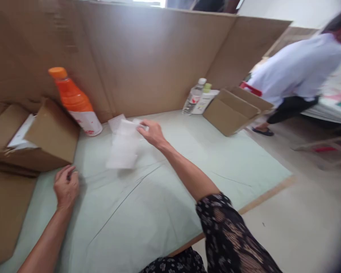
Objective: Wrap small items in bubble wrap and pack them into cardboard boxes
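My right hand (152, 132) reaches forward and pinches the top of a white paper sheet (123, 146), which hangs blurred above the pale green sheet (159, 197) on the floor. My left hand (66, 185) rests on the green sheet with fingers curled, near a brown cardboard box (49, 138). Whether it holds anything is unclear. An orange bottle (75, 102) with a white label leans against the cardboard wall behind the paper.
A cardboard wall (147, 57) encloses the back. An open cardboard box (233, 110) sits at the right, with a clear bottle (193, 97) and a white bottle (204, 99) beside it. Another person in a white shirt (298, 72) bends at the far right.
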Tool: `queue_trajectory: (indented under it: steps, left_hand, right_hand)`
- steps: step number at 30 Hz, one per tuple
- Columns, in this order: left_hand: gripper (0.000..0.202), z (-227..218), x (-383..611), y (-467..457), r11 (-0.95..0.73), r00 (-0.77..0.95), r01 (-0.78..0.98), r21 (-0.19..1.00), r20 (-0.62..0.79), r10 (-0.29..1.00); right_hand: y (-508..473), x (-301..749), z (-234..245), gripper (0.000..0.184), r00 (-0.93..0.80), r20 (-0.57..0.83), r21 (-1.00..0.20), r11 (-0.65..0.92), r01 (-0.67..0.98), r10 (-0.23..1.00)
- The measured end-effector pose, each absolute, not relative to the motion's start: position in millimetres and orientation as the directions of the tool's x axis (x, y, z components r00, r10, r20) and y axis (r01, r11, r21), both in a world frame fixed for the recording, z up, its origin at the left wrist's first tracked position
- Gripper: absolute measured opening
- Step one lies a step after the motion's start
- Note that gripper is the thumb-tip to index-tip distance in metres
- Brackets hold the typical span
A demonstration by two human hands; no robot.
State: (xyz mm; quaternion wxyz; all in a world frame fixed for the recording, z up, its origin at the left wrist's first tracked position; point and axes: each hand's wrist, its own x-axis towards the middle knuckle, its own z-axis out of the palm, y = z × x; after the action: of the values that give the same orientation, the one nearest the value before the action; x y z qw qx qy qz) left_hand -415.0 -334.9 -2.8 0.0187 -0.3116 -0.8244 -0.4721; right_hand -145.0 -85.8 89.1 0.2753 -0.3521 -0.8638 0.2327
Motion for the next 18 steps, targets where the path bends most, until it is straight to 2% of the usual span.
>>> queue_trajectory:
  steps: [2,4,6,9,11,15,16,18]
  left_hand:
    - [0.018,-1,-413,-336,0.359,-0.802,0.535,0.765,0.326,0.5]
    - [0.015,-3,-413,-336,0.345,-0.792,0.546,0.764,0.337,0.509]
    - [0.015,-5,-412,-336,0.336,-0.777,0.567,0.752,0.354,0.52]
    - [0.013,-7,-409,-336,0.359,-0.778,0.576,0.735,0.356,0.518]
    - [0.012,-6,-408,-336,0.381,-0.793,0.56,0.735,0.345,0.502]
    - [0.018,-4,-408,-333,0.42,-0.794,0.567,0.708,0.335,0.507]
    - [0.021,-4,-408,-332,0.431,-0.795,0.569,0.7,0.332,0.508]
    - [0.025,-4,-409,-331,0.454,-0.801,0.566,0.688,0.328,0.501]
  right_hand:
    - [-64,-178,107,0.023,-0.528,0.304,-0.582,0.593,0.557,0.793]
    - [-41,-189,117,0.033,-0.428,0.284,-0.557,0.511,0.655,0.858]
    - [-22,-173,121,0.043,-0.369,0.314,-0.477,0.481,0.735,0.875]
    - [-1,-105,128,0.045,-0.351,0.4,-0.326,0.49,0.809,0.846]
    - [15,-43,141,0.049,-0.255,0.418,-0.291,0.394,0.872,0.872]
    - [56,70,174,0.051,0.037,0.475,-0.251,0.096,0.963,0.879]
    - [65,91,180,0.05,0.079,0.481,-0.252,0.052,0.966,0.873]
    - [80,123,185,0.037,0.038,0.459,-0.24,0.082,0.967,0.888]
